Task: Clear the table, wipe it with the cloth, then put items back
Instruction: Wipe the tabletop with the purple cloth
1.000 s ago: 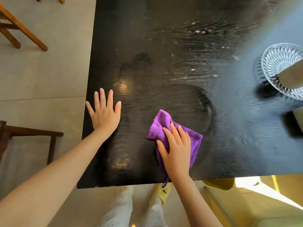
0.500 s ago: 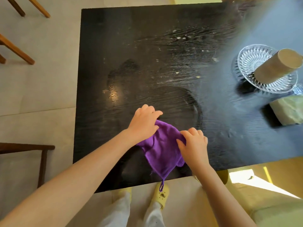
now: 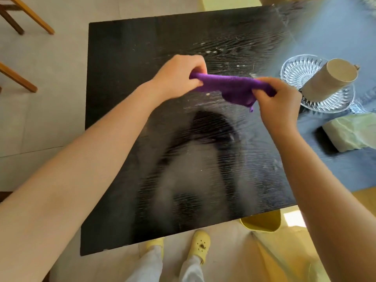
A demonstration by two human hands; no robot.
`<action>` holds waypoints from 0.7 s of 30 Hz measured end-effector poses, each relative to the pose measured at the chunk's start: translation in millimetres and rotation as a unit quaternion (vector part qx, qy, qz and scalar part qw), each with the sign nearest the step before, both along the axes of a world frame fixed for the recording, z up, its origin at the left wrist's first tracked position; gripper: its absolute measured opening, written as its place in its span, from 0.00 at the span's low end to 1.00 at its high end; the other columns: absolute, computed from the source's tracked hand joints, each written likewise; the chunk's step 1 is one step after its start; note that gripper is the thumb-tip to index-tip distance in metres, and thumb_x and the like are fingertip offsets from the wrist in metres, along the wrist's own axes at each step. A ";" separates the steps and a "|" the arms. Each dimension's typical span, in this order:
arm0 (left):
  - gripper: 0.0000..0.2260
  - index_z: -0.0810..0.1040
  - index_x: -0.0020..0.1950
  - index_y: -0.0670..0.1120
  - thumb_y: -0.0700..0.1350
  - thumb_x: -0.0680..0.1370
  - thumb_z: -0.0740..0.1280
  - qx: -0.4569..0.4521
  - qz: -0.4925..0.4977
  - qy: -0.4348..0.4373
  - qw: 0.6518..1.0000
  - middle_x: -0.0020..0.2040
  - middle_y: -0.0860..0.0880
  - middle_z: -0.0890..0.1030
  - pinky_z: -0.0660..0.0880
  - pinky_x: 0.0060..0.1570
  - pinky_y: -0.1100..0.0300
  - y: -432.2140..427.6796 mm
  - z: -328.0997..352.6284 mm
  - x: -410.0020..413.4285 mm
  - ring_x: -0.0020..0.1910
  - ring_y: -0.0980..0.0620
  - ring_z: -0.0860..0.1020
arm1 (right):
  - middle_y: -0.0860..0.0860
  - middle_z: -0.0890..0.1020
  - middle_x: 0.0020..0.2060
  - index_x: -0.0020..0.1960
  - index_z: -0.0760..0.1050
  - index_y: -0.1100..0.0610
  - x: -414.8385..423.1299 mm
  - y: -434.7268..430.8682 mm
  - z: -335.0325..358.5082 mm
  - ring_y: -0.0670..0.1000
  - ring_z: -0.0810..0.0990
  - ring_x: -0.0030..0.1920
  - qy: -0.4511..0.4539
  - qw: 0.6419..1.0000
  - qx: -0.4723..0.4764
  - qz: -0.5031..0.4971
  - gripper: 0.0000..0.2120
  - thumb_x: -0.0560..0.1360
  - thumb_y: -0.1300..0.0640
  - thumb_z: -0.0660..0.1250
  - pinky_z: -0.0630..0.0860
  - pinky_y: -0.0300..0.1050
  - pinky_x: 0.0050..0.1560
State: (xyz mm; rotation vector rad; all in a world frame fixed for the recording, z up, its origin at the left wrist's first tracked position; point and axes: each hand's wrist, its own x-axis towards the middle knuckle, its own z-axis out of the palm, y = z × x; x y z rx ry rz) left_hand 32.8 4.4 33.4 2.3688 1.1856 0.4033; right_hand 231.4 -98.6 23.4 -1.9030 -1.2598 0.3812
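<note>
A purple cloth (image 3: 227,86) is stretched in the air above the black table (image 3: 126,102). My left hand (image 3: 179,76) grips its left end and my right hand (image 3: 278,102) grips its right end. The cloth sags a little between them, with a small loop hanging near my right hand. Streaks and pale crumbs show on the table's far half. A clear cut-glass dish (image 3: 295,72) stands at the table's right, with a beige cup (image 3: 329,80) lying tilted in it. A pale green tissue pack (image 3: 354,131) lies on the table in front of the dish.
Wooden chair legs (image 3: 26,15) stand on the tiled floor at the upper left. A yellow bin (image 3: 262,222) sits by the table's near right corner. My feet in yellow clogs (image 3: 199,245) are just below the table's near edge.
The cloth has left the tabletop. Both hands lifted it and pulled it out between them, away from the near edge. My left hand came off the table and took hold of the cloth.
</note>
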 end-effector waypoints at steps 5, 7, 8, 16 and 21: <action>0.06 0.78 0.50 0.43 0.40 0.73 0.65 0.031 0.040 0.036 0.998 0.51 0.45 0.82 0.72 0.51 0.53 -10.0 -47.6 2.1 0.52 0.44 0.78 | 0.53 0.85 0.48 0.53 0.82 0.52 9.8 3.8 -56.1 0.55 0.82 0.51 -0.039 0.997 -0.054 0.046 0.14 0.69 0.59 0.65 0.77 0.51 0.54; 0.07 0.78 0.50 0.42 0.40 0.74 0.66 -0.006 0.033 0.064 0.997 0.51 0.43 0.82 0.71 0.51 0.53 -31.5 -77.4 -6.5 0.52 0.41 0.78 | 0.57 0.85 0.48 0.53 0.82 0.54 10.4 -13.0 -80.2 0.59 0.81 0.51 -0.047 0.988 -0.120 0.083 0.13 0.69 0.60 0.69 0.76 0.54 0.55; 0.06 0.78 0.50 0.42 0.40 0.74 0.65 -0.022 0.027 0.073 0.997 0.50 0.43 0.83 0.71 0.50 0.54 -42.6 -89.8 -11.5 0.51 0.41 0.79 | 0.59 0.84 0.48 0.53 0.83 0.55 9.0 -23.0 -89.1 0.59 0.81 0.51 -0.048 0.983 -0.143 0.101 0.13 0.69 0.61 0.70 0.76 0.52 0.55; 0.05 0.76 0.51 0.46 0.43 0.77 0.64 -0.095 0.099 -0.077 0.987 0.47 0.49 0.82 0.73 0.46 0.56 -44.2 -100.1 -7.1 0.44 0.49 0.78 | 0.55 0.84 0.46 0.52 0.79 0.57 7.3 -22.7 -107.5 0.55 0.80 0.48 0.035 0.993 -0.106 0.049 0.09 0.73 0.59 0.67 0.74 0.48 0.52; 0.12 0.75 0.60 0.45 0.42 0.76 0.63 -0.047 0.188 -0.022 0.981 0.56 0.47 0.79 0.72 0.58 0.52 -6.8 -117.0 16.8 0.57 0.47 0.75 | 0.57 0.75 0.63 0.66 0.71 0.56 5.7 17.7 -118.7 0.62 0.70 0.63 -0.212 0.965 -0.079 0.134 0.23 0.73 0.50 0.64 0.64 0.53 0.65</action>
